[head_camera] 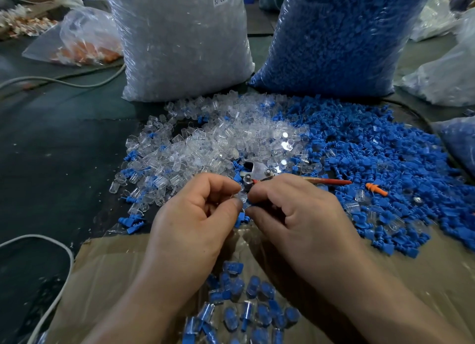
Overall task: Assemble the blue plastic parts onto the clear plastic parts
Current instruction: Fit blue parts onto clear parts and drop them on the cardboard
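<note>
Two hands, left (195,215) and right (295,210), pinch one glossy clear part (241,197) and ribbed blue part (247,205) together.

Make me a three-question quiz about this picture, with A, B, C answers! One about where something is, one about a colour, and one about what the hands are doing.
1. Where do the finished pieces lie?
A. In the cardboard box below the hands
B. Atop the big blue bag
C. On the cable

2. What colour is the lone odd plug among the loose blue parts?
A. Green
B. Orange
C. Yellow

3. What are the left hand and right hand doing?
A. Resting flat, apart
B. Lifting a bag
C. Pinching a small piece together

Answers: 1 A, blue-filled clear pieces sit in the box; 2 B, it is plainly orange; 3 C, the fingertips meet on a clear and blue piece.
</note>
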Tool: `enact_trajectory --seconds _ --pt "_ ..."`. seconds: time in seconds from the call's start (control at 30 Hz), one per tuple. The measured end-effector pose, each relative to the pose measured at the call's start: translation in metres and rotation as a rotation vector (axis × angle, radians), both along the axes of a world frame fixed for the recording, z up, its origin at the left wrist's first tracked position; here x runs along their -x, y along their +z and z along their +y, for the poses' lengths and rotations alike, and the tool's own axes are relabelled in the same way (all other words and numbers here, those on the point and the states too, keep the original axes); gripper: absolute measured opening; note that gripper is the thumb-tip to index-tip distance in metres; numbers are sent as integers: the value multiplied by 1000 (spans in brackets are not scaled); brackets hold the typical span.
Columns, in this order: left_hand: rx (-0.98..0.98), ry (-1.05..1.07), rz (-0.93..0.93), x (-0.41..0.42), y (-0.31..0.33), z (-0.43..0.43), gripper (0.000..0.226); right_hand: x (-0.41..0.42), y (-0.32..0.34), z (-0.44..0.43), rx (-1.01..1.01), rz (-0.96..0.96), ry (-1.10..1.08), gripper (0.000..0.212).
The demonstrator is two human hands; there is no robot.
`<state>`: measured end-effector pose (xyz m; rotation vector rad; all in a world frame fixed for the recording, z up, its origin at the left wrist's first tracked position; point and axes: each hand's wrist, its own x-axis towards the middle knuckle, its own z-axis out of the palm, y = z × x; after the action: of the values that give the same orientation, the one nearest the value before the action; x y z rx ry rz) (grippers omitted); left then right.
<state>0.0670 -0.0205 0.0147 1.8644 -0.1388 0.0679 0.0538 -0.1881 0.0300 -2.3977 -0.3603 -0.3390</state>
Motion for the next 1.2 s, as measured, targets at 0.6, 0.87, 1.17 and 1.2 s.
enact_trajectory --seconds 0.6,0.87,1.17,1.2 --pt "203 -93 150 0 4 6 16 7 4 6 12 -133 93 29" --pt "241 -94 204 -4 -2 6 16 3 4 3 8 -53 140 24" --pt "211 -49 186 -7 -6 13 21 -8 7 -20 429 124 -159 65" --pt "227 -48 197 -8 -4 14 22 -11 7 -27 520 200 -208 70"
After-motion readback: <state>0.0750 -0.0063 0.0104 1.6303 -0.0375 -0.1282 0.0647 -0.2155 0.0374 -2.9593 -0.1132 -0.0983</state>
